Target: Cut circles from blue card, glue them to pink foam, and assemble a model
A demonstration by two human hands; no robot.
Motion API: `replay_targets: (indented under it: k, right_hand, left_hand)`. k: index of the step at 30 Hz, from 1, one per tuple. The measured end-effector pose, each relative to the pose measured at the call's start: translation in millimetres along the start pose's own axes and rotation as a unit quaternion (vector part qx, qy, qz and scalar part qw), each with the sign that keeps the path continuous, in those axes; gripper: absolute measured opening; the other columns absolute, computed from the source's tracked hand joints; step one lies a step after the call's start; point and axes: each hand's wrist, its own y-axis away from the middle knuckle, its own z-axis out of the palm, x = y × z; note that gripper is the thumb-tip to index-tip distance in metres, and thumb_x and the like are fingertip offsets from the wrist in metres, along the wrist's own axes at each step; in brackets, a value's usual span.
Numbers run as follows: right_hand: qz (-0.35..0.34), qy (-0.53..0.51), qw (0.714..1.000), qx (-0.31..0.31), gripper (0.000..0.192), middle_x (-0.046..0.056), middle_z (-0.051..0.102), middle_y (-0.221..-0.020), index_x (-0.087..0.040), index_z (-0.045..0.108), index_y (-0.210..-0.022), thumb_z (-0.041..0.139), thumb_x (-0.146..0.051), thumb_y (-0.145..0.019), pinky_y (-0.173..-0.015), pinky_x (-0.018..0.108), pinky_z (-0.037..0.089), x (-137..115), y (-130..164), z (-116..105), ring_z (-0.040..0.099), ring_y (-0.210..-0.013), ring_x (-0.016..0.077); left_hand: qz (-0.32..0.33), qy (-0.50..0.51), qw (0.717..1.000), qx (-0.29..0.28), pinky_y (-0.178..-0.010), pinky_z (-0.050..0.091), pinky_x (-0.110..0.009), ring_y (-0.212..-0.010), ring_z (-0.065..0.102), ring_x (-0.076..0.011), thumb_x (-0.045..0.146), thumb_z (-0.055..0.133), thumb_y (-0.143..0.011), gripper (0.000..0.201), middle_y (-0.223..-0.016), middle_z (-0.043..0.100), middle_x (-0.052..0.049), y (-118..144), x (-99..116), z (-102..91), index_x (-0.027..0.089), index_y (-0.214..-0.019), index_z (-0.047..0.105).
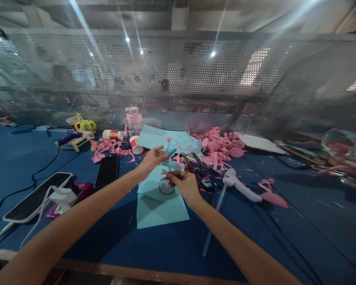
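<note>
My left hand (153, 158) holds a teal pen (169, 152) with a small pink topper, its tip pointing down at a light blue paper sheet (158, 206) on the blue table. Just to its right, my right hand (184, 183) rests on that sheet and pinches a small clear round object (166, 187) that stands on the paper. Another light blue sheet (163, 138) with several drawn circles lies behind the hands.
Pink paper scraps (219, 146) are heaped at the back, with scissors (195, 162) and a white glue gun (240, 185) right of my hands. A black phone (107, 171), a tablet (35, 196), a glue stick (112, 135) and a pink-lidded bottle (134, 120) lie left. A perforated metal screen (178, 71) backs the table.
</note>
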Motion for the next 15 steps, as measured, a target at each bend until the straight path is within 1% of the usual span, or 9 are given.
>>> replay_targets:
  k: [2,4,7,9,11,15]
  right_hand:
    - [-0.006,-0.002,1.000,0.009,0.027,0.005,0.068,-0.059,-0.014,0.073,-0.067,0.076,-0.037,-0.054,-0.044,0.023,0.042,-2,0,-1,0.050,-0.041,0.0090]
    - [-0.007,-0.010,1.000,0.018,0.026,0.004,0.066,-0.055,-0.014,0.072,-0.064,0.077,-0.037,-0.053,-0.044,0.024,0.043,-2,-1,-3,0.050,-0.041,0.0096]
    - [-0.003,-0.023,0.999,0.023,0.025,0.002,0.062,-0.047,-0.016,0.069,-0.056,0.078,-0.038,-0.049,-0.043,0.024,0.042,0,-3,-5,0.051,-0.040,0.0105]
    - [0.000,-0.024,0.999,0.022,0.025,0.001,0.061,-0.045,-0.016,0.069,-0.055,0.078,-0.038,-0.048,-0.042,0.024,0.042,2,-4,-6,0.050,-0.039,0.0106]
    - [0.003,-0.023,0.999,0.022,0.026,0.001,0.060,-0.045,-0.016,0.069,-0.055,0.078,-0.039,-0.049,-0.041,0.024,0.042,3,-5,-6,0.050,-0.039,0.0108]
    - [0.000,-0.018,1.000,0.006,0.026,0.004,0.064,-0.050,-0.015,0.070,-0.059,0.076,-0.040,-0.052,-0.041,0.025,0.042,4,-4,-7,0.050,-0.040,0.0114]
  left_hand:
    - [-0.030,-0.017,0.999,-0.035,-0.072,0.046,-0.029,-0.077,0.063,-0.0183,0.038,0.080,-0.052,0.054,-0.082,0.068,-0.008,5,-4,-4.9,0.011,-0.095,0.063]
    - [-0.040,-0.042,0.997,-0.059,-0.071,0.046,-0.029,-0.074,0.063,-0.0181,0.034,0.080,-0.052,0.047,-0.077,0.069,-0.007,10,-8,-8.1,0.011,-0.091,0.065]
    - [-0.030,-0.058,0.996,-0.062,-0.071,0.047,-0.029,-0.081,0.063,-0.0207,0.025,0.081,-0.050,0.046,-0.081,0.069,-0.007,14,-14,-10.5,0.013,-0.091,0.066]
    - [-0.026,-0.064,0.995,-0.070,-0.072,0.048,-0.030,-0.087,0.063,-0.0224,0.023,0.081,-0.050,0.047,-0.085,0.069,-0.008,15,-17,-11.4,0.013,-0.093,0.065]
    - [-0.013,-0.078,0.994,-0.078,-0.076,0.047,-0.032,-0.089,0.062,-0.0227,0.023,0.079,-0.053,0.048,-0.089,0.069,-0.009,14,-19,-12.4,0.013,-0.097,0.064]
    - [0.058,-0.141,0.986,-0.062,-0.086,0.044,-0.034,-0.095,0.061,-0.0229,0.021,0.079,-0.054,0.054,-0.099,0.067,-0.009,13,-17,-14.0,0.014,-0.105,0.062]
